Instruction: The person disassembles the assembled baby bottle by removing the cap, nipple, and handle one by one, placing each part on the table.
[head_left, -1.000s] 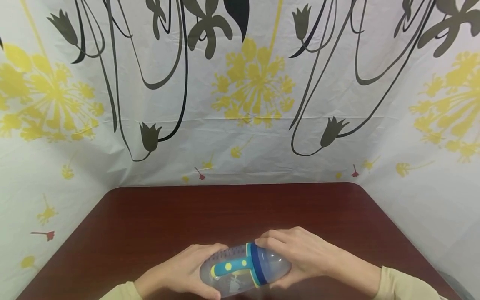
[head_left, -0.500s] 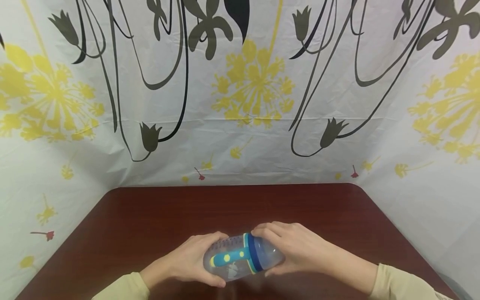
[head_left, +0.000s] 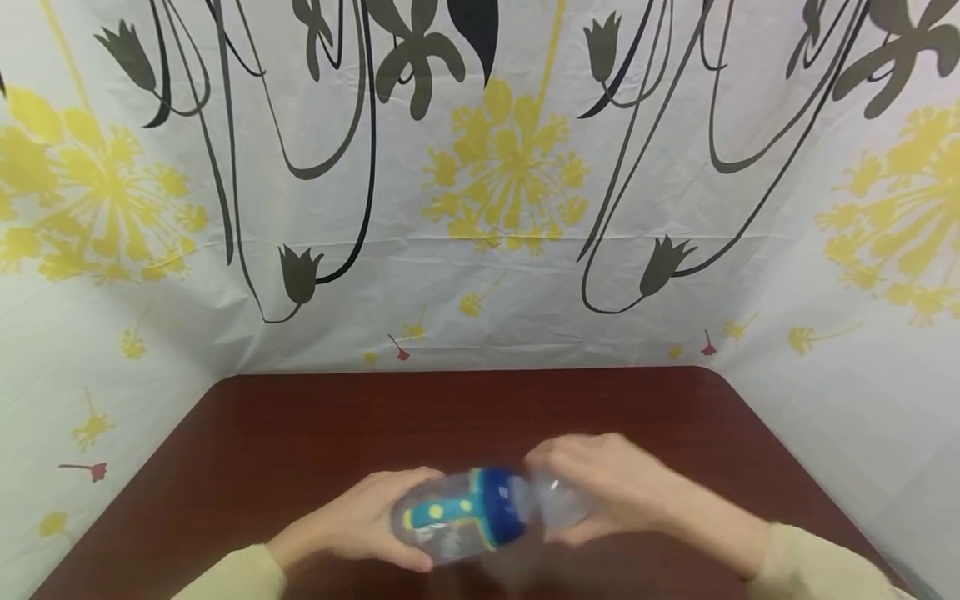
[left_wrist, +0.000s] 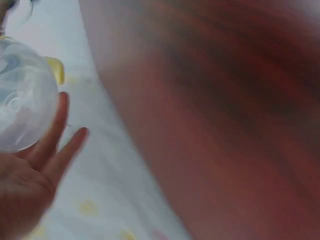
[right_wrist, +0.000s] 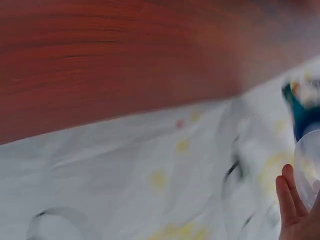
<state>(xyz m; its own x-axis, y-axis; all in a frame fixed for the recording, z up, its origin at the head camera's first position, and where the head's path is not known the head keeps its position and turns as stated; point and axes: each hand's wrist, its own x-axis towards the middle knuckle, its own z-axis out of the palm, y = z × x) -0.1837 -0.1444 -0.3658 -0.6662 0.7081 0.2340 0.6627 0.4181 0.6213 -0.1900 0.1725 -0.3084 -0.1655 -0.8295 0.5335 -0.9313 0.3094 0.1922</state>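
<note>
A clear baby bottle [head_left: 450, 529] with a blue collar and a teal, yellow-dotted handle lies tilted on its side above the table in the head view. My left hand [head_left: 367, 521] grips its base end, thumb and fingers on either side. To the right, my right hand [head_left: 600, 483] holds the clear dome cap [head_left: 558, 502], which is apart from the collar; a pale nipple [head_left: 523, 497] shows in between. The left wrist view catches the bottle's round bottom [left_wrist: 22, 100] against the fingers. In the right wrist view, fingers lie along the cap [right_wrist: 307, 162].
A dark red-brown table [head_left: 465, 417] lies under both hands. Behind it and at both sides hangs a white sheet [head_left: 480, 308] printed with yellow and grey flowers.
The clear cap has come off the bottle, and my right hand has moved to the right with it. My left hand and the bottle rose a little, then shifted slightly left.
</note>
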